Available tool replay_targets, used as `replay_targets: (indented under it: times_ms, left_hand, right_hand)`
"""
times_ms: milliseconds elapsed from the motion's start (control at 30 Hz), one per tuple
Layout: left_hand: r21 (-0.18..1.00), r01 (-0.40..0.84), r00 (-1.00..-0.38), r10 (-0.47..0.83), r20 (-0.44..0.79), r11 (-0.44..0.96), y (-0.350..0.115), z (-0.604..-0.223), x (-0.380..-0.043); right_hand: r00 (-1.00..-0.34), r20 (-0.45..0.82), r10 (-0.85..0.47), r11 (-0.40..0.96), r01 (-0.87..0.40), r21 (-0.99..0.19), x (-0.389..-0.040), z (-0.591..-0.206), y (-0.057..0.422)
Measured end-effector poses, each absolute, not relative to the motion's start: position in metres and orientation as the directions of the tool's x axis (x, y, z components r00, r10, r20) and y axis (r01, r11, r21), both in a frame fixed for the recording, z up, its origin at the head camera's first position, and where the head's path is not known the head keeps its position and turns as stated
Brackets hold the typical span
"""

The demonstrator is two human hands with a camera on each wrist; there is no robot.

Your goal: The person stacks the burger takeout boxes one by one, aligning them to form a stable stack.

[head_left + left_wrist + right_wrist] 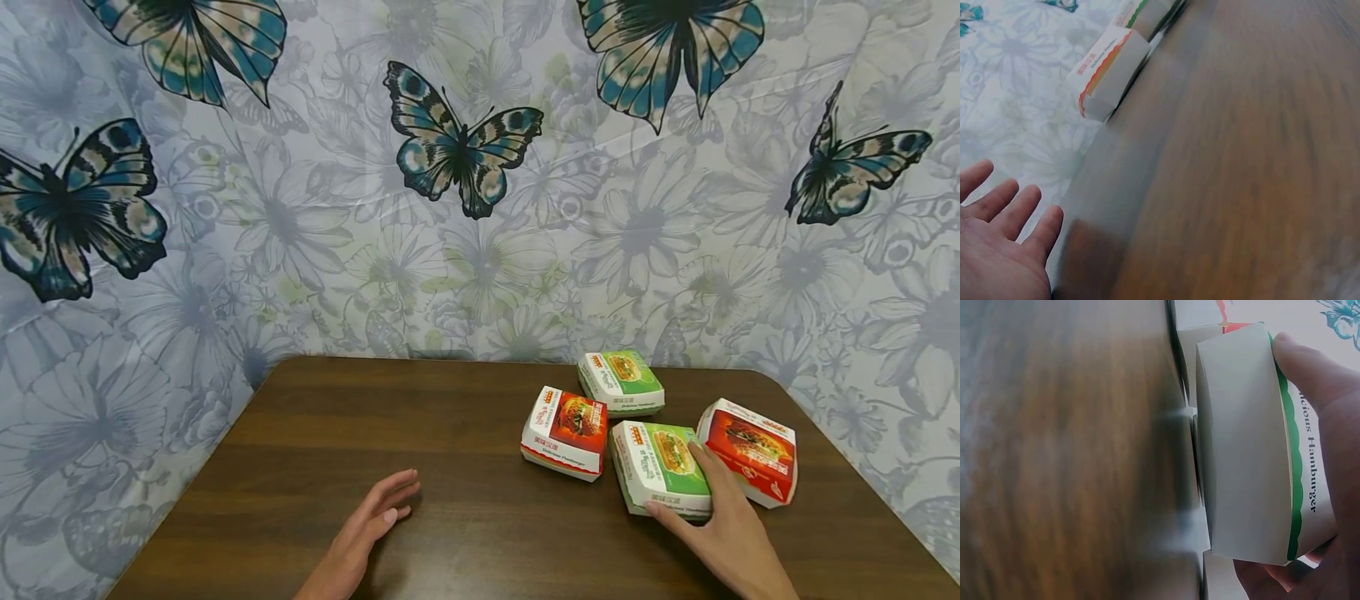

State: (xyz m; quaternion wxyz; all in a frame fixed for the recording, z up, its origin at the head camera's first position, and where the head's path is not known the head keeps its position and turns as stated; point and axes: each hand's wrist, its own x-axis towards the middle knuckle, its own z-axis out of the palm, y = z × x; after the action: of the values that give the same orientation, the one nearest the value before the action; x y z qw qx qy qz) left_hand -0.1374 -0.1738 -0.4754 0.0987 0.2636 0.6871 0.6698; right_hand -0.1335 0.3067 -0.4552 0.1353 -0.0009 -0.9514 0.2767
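A green-and-white hamburger box (660, 468) lies at the front of a group of boxes on the right of the table. My right hand (723, 533) grips it, thumb at its near left corner and fingers at its right side. The right wrist view shows the same hamburger box (1247, 450) between thumb and fingers, its lettered side partly covered by the hand. To the left, my left hand (363, 529) hovers over the table with fingers extended, holding nothing. In the left wrist view the left hand (1007, 244) has its fingers spread, apart from any box.
A red-and-white hamburger box (566, 433) stands left of the gripped one, and another red one (750, 450) is close at its right. Behind them is a second green box (621, 383). The brown table (360, 417) meets a butterfly-patterned cloth (480, 283) at its back edge.
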Motion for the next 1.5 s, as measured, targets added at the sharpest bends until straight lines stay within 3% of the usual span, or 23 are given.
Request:
replay_targets:
  times_ms: [400,800,1033,1500]
  left_hand:
    - [0.963,0.262,-0.832,0.493,0.255,-0.057,-0.172,-0.478,-0.138]
    - [0.923,0.380,-0.790,0.496,0.359,-0.062,-0.171,-0.484,-0.139]
    - [0.939,0.342,-0.817,0.485,0.312,-0.030,-0.171,-0.484,-0.138]
    - [0.931,0.365,-0.802,0.501,0.325,-0.021,-0.172,-0.482,-0.137]
  right_hand:
    - [-0.959,0.261,0.113,0.842,-0.047,-0.537,-0.134,-0.449,0.306]
    - [-0.931,0.339,0.138,0.830,-0.078,-0.553,-0.132,-0.448,0.304]
    - [-0.931,0.338,0.138,0.831,-0.076,-0.550,-0.131,-0.445,0.302]
    - [-0.912,0.393,0.114,0.827,-0.132,-0.546,-0.128,-0.443,0.296]
